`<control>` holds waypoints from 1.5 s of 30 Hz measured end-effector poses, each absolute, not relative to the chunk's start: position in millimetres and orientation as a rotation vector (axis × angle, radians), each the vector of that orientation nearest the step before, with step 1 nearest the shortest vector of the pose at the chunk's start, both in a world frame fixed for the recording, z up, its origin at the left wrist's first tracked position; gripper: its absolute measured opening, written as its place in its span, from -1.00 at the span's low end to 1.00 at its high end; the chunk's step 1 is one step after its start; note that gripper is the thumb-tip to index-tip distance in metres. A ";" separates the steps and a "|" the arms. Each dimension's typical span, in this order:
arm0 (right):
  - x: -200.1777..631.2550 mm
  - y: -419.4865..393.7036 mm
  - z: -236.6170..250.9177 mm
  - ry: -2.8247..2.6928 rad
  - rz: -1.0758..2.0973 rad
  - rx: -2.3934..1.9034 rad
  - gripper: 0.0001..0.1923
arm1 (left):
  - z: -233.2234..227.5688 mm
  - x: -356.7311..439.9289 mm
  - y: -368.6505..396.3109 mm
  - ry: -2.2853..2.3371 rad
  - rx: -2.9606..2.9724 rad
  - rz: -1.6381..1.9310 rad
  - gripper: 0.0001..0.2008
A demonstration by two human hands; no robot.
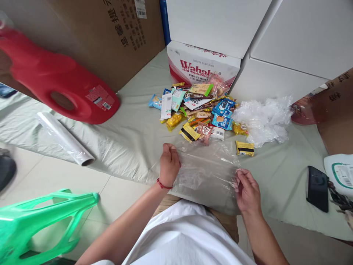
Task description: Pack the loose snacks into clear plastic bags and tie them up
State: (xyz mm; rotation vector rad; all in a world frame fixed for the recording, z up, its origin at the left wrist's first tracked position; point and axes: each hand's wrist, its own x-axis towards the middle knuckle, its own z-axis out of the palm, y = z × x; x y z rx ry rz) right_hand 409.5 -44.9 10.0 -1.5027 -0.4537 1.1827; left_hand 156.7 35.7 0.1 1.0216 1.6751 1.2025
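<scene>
Stretched between my two hands is a clear plastic bag (205, 165), thin and see-through, held low over the cloth-covered surface. My left hand (169, 163), with a red cord at the wrist, pinches its left side. The right side is gripped between the thumb and fingers of my right hand (247, 188). Just beyond the bag lies a heap of small wrapped snacks (198, 106) in yellow, blue, brown and white packets. One yellow packet (245, 148) lies apart, near my right hand. A crumpled pile of clear plastic (263, 117) rests right of the heap.
A Wahaha carton (176, 60) and white boxes (289, 36) stand behind the heap. To the left are a red jug (68, 81) and a roll of film (66, 139). A green stool (49, 217) is on the floor. A black phone (317, 188) lies far right.
</scene>
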 end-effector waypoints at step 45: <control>392.4 -1.6 19.7 -1.647 1.419 -1.384 -0.71 | -13.1 135.7 31.3 1.554 2.494 0.349 -0.50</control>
